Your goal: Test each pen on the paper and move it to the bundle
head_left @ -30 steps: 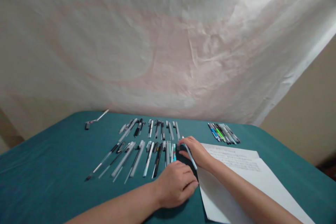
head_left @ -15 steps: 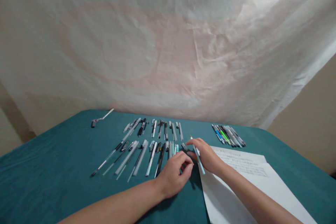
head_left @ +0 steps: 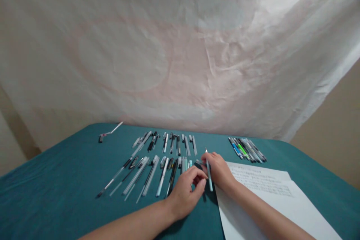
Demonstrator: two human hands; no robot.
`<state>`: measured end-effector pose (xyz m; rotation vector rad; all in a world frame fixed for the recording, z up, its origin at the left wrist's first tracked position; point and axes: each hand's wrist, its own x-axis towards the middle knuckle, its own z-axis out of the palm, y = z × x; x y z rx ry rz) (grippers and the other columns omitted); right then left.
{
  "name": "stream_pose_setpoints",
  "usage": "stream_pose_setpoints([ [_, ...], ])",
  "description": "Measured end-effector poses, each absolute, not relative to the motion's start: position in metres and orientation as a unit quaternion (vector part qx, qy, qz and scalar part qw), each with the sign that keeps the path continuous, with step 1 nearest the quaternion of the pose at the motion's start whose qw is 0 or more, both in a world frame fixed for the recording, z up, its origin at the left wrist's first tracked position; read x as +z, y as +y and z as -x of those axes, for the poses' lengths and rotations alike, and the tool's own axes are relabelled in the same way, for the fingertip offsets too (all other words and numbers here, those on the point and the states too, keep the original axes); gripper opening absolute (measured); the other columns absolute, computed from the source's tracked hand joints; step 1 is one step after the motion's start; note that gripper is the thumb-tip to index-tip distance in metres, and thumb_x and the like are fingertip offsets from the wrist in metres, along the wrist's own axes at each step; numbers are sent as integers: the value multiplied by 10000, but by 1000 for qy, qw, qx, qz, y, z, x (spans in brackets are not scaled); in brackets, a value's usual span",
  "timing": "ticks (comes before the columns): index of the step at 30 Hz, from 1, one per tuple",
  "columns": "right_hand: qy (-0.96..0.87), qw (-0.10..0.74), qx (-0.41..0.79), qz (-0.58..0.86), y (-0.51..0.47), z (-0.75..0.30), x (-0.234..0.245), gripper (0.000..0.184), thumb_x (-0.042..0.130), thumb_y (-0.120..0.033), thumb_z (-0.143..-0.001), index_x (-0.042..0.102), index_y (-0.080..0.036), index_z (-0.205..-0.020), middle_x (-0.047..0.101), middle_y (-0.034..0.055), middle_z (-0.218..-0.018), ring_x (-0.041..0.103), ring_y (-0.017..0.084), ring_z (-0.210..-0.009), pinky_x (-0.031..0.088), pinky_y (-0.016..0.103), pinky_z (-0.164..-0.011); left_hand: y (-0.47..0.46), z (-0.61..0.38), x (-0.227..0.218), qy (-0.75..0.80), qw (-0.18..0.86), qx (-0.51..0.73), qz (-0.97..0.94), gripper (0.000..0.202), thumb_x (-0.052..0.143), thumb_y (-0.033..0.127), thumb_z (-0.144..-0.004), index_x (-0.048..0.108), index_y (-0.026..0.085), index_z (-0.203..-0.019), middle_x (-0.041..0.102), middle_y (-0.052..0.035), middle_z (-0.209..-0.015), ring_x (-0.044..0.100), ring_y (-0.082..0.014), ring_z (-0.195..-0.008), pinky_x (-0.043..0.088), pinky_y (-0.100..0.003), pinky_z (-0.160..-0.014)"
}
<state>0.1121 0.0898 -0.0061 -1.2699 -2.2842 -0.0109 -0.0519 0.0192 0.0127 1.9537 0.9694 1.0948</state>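
Note:
My right hand (head_left: 219, 170) is closed round a pale blue-green pen (head_left: 208, 170) that stands nearly upright in its fingers, tip up. My left hand (head_left: 187, 191) is pinched beside it, thumb and fingers together on a small dark piece (head_left: 199, 162) at the pen's side; what it is I cannot make out. Both hands sit at the right end of the near row of pens (head_left: 153, 174), which lie side by side on the teal tablecloth (head_left: 56, 180). A second, shorter row of pens (head_left: 168, 143) lies farther back.
White sheets of paper (head_left: 270, 195), the top one with handwriting, lie under my right forearm. A bunch of coloured pens (head_left: 246, 149) rests at the far right. A lone pen (head_left: 108, 134) lies at the far left. A creased white sheet hangs behind the table.
My right hand has lifted the pen from slanting low over the table to nearly upright. My left hand has risen from flat on the cloth to a pinch at the pen.

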Motion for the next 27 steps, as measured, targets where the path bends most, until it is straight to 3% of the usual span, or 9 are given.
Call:
stream_pose_setpoints([
  [7,-819,378,78,425,48,-125,16,90,524,-169,-764,535,-217,-839,579,36,-799,542,187,-754,422,294,-679,25,52,5,431,318,533,-656,218,460,246,-860,474,184,-1068,508,-60,-989,510,-169,-895,424,-307,-803],
  [11,-819,401,77,403,28,-125,15,76,524,-201,-796,535,-229,-865,583,43,-795,537,201,-777,429,318,-684,24,50,5,409,352,501,-677,215,441,300,-874,526,185,-1034,548,-55,-953,527,-176,-877,423,-306,-786],
  [16,-815,418,92,390,25,-125,3,78,508,-199,-808,526,-233,-876,580,40,-779,536,198,-761,438,322,-674,22,49,7,386,399,457,-695,224,430,333,-879,577,173,-937,562,-34,-855,536,-142,-721,431,-266,-691],
  [18,-810,429,98,388,25,-125,-2,117,497,-212,-818,522,-237,-929,585,46,-822,543,199,-790,443,329,-705,23,49,7,390,412,469,-677,232,432,344,-878,576,169,-931,563,-28,-831,533,-133,-694,428,-256,-669],
  [22,-807,460,110,354,23,-127,-7,338,381,-298,-876,439,-238,-1203,567,69,-940,552,197,-856,449,336,-759,29,49,4,412,435,513,-615,258,435,375,-872,560,160,-940,554,-14,-743,523,-130,-665,425,-245,-632],
  [27,-822,458,114,317,16,-127,-9,324,332,-255,-878,515,-235,-1144,518,43,-799,533,165,-701,444,287,-615,33,49,3,409,436,551,-583,282,426,403,-871,554,158,-922,543,-18,-747,518,-126,-660,426,-242,-629],
])
